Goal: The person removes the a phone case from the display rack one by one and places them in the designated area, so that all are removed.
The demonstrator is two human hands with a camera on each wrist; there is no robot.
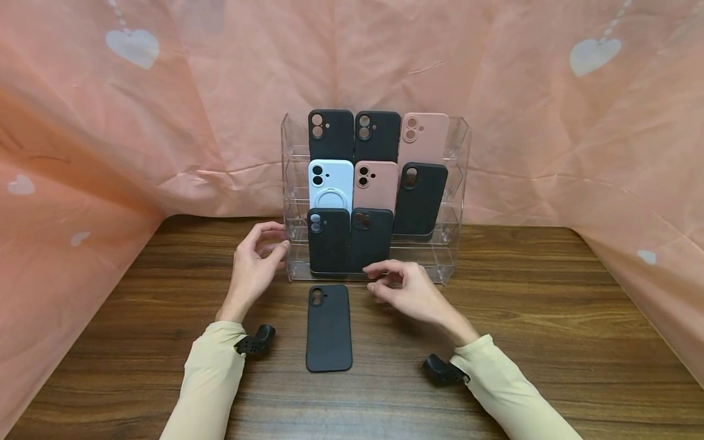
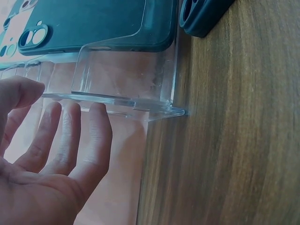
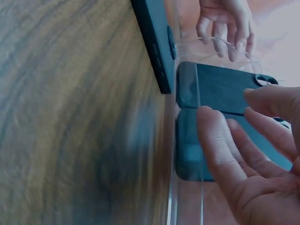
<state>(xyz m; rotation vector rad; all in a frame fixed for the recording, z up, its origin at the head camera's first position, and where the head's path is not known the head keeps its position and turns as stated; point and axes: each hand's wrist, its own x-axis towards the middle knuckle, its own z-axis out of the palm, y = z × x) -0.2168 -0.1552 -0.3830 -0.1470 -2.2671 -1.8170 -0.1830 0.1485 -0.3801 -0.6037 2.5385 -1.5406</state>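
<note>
A clear acrylic display rack (image 1: pixel 453 263) holds phone cases in tiers. My left hand (image 1: pixel 257 263) is at its left side, fingertips right at the side panel and fingers loosely bent. In front of the lowest tier, my right hand (image 1: pixel 409 290) hovers with fingers apart and nothing between them. Its fingertips are close to a black phone case (image 1: pixel 372 244) in that tier, beside another black case (image 1: pixel 329 244). A loose black phone case (image 1: pixel 329 330) lies flat on the table before the rack, camera cutout toward the rack.
Higher tiers hold a white case with a ring (image 1: pixel 331 180), a pink case (image 1: pixel 379 183), a tilted black case (image 1: pixel 420 198), two black cases along the top and another pink case (image 1: pixel 426 137). The wooden table (image 1: pixel 550 342) meets a pink cloth backdrop (image 1: pixel 236 110).
</note>
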